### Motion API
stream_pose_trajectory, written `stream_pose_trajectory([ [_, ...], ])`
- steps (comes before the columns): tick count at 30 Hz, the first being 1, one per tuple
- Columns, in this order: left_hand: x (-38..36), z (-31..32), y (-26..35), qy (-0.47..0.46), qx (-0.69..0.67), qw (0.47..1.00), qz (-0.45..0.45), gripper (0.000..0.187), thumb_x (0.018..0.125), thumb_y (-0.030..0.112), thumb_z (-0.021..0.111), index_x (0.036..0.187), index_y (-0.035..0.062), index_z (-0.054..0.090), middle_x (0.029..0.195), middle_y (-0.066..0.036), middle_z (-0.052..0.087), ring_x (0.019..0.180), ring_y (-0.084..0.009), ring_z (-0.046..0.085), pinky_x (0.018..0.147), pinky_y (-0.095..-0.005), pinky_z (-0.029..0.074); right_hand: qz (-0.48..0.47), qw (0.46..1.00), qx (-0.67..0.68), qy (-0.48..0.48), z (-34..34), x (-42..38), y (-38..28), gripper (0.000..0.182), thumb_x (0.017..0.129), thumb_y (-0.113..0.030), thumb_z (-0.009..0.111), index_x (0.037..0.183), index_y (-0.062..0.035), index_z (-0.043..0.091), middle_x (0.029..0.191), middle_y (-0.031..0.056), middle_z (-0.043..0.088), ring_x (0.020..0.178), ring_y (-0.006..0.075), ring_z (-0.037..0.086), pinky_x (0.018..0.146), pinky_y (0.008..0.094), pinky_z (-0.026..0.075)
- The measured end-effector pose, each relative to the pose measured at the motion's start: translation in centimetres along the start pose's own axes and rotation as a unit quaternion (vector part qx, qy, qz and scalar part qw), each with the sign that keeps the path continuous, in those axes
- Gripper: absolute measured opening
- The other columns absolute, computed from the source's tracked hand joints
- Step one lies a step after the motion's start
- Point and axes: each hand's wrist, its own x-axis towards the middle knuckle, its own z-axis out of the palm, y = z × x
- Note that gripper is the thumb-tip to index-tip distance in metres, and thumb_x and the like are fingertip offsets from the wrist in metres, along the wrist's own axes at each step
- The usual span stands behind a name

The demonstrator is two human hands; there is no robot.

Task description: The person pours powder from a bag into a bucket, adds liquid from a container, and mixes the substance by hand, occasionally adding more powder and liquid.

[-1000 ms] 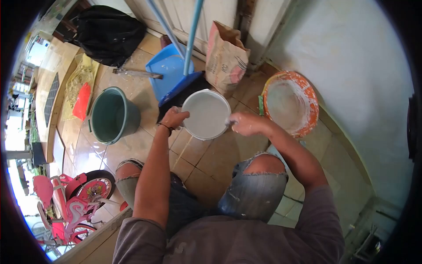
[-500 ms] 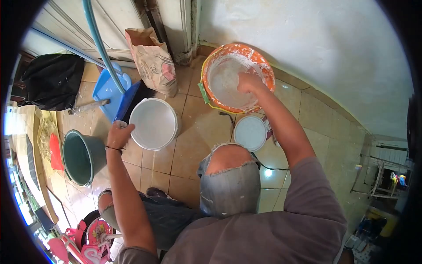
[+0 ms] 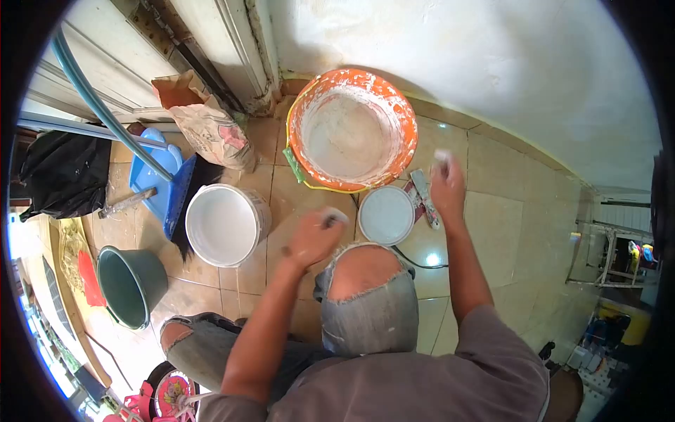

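The left hand (image 3: 314,238) hovers at the centre of the frame, just above the torn knee (image 3: 365,271), loosely curled around something small and pale; I cannot tell what it is. The right hand (image 3: 447,184) is raised right of centre, fingers partly closed on a whitish lump or smear, hanging over the scraper (image 3: 425,197) that lies on the tiles just right of the lid (image 3: 384,215). The lid lies flat, touching the lower rim of the orange tub (image 3: 351,128), which sits at the upper middle against the wall and is caked white inside. The white bucket (image 3: 223,225) stands left of centre, near the left hand, with a broom (image 3: 184,200) and blue dustpan (image 3: 148,179) just beyond it, a paper sack (image 3: 211,126) above, and a green pail (image 3: 130,281) at the lower left.

Risks, as I judge them: both hands look coated and slick, so anything gripped could slip. White paste may drip onto the tiles and jeans. The knee sits close to the lid and could knock it. A cable (image 3: 415,260) runs under the leg and may snag.
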Motion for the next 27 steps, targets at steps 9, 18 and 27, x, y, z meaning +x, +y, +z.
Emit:
stream_pose_trajectory([
  [9,8.1,16.5,-13.4,0.04,0.103,0.988,-0.107,0.055,0.077,0.028,0.059,0.12,-0.0045,0.045,0.107,-0.03,0.057,0.101,-0.043,0.056,0.089,-0.046,0.045,-0.031,0.955,-0.287,-0.068,6.1,-10.5,21.5,0.065,0.078,-0.022,0.061,0.134,-0.0014,0.036,0.12,0.0237,0.053,0.104,0.0375,0.056,0.086,0.0441,0.046],
  [18,-3.3,-0.2,0.8,0.022,0.158,0.987,-0.004,0.035,0.078,0.033,0.064,0.092,0.0013,0.064,0.089,-0.023,0.063,0.085,-0.0396,0.06,0.079,-0.0447,0.047,0.48,0.732,0.36,-0.323,7.7,-10.3,12.8,0.052,0.087,-0.031,0.058,0.129,-0.004,0.043,0.118,0.0188,0.054,0.11,0.0264,0.051,0.089,0.0365,0.046],
  [27,-14.4,-16.3,10.6,0.305,0.358,0.882,0.004,0.028,0.077,0.024,0.068,0.09,-0.0002,0.063,0.079,-0.017,0.06,0.071,-0.0338,0.059,0.068,-0.0422,0.048,0.193,0.72,0.247,-0.619,13.1,-9.4,-1.6,0.05,0.09,-0.021,0.058,0.134,-0.0036,0.04,0.116,0.0138,0.056,0.109,0.0174,0.053,0.094,0.0309,0.042],
])
